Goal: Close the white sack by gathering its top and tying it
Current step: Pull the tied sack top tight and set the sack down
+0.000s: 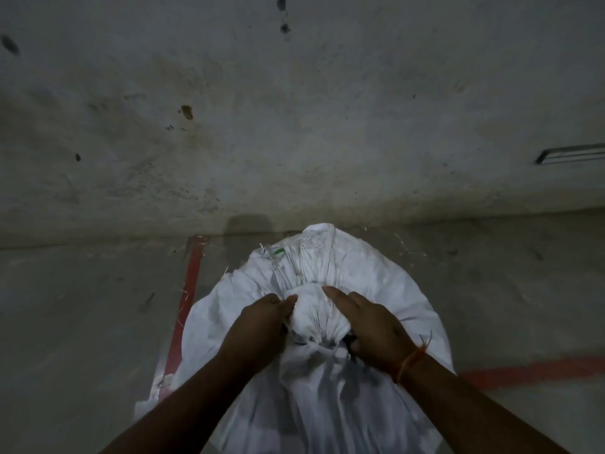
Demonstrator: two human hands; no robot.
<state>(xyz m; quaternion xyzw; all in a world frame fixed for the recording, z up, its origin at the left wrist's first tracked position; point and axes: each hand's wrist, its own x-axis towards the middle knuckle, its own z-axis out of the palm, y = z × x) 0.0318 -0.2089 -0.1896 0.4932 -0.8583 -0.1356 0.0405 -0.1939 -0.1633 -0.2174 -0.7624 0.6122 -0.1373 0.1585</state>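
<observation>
A full white woven sack [327, 404] stands on the floor right below me, close to the wall. Its top is bunched into a tight neck with a rounded wad of fabric [314, 316] above it, and the loose mouth fans out beyond toward the wall [311, 257]. My left hand [262, 326] grips the left side of the neck with fingers curled into the fabric. My right hand [370, 322] presses on the right side, fingers laid over the wad, thumb hidden below. An orange thread sits on my right wrist.
A stained grey concrete wall [294, 126] rises just behind the sack. The grey floor carries a red painted line [186, 306] at the sack's left and another red line [537, 371] at the right. A metal bracket [569, 154] is on the wall at far right.
</observation>
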